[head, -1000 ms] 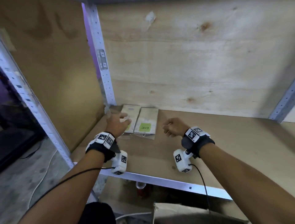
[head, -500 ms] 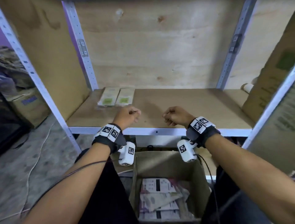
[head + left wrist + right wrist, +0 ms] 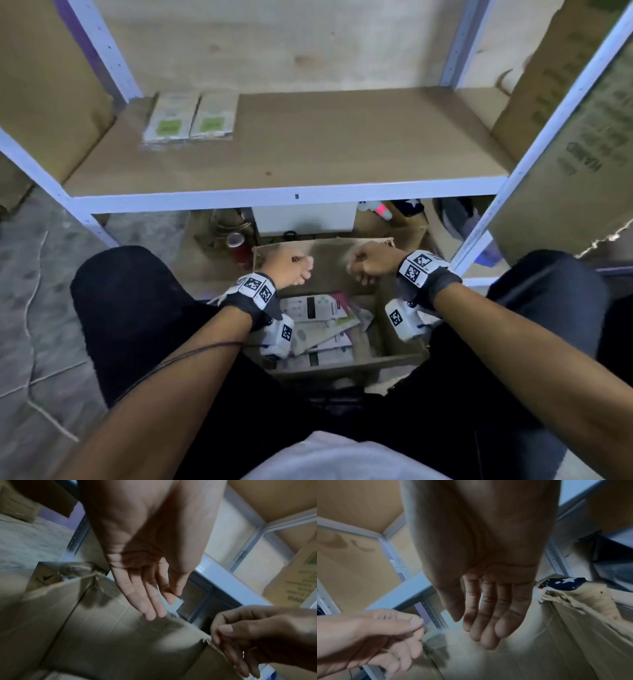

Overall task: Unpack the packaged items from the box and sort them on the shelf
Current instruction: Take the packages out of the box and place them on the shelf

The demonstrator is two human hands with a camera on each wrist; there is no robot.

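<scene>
Hands have come back from the shelf (image 3: 287, 161) empty: left hand (image 3: 289, 269) and right hand (image 3: 371, 263), fingers relaxed and holding nothing, hover over the box (image 3: 390, 359) of remaining packets (image 3: 318, 308), two packets (image 3: 190, 118) lying at the shelf's back-left corner, so another pick looks next.

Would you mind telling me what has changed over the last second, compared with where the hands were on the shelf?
Both hands drew back from the shelf and came down over the open box; the left hand and right hand hang empty, fingers relaxed. The two packets stay side by side at the shelf's back left; nothing has been picked up.
</scene>
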